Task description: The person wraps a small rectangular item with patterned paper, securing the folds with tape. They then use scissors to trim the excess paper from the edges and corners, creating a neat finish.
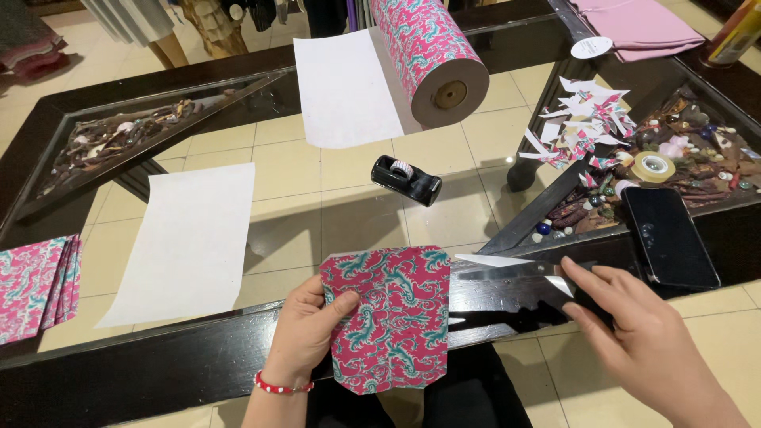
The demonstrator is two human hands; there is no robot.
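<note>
A glass-topped table [317,182] with a dark frame stands over a tiled floor. Your left hand [305,329] pinches the folded pink-and-teal patterned paper [392,317] at its left edge, thumb on top, fingers hidden beneath. Your right hand [642,341] reaches toward the scissors [515,269] lying just right of the paper, fingers loosely open; they seem to touch the handles, which the hand covers.

The folded sheet [392,317] is matt printed paper in pink and teal, like the roll [428,51] with its cardboard core. The scissors [507,269] have bright polished metal blades. The surface [317,182] is clear glossy glass in a dark frame. The tape dispenser [407,179] is shiny black plastic; the phone [670,236] has a glossy screen.
</note>
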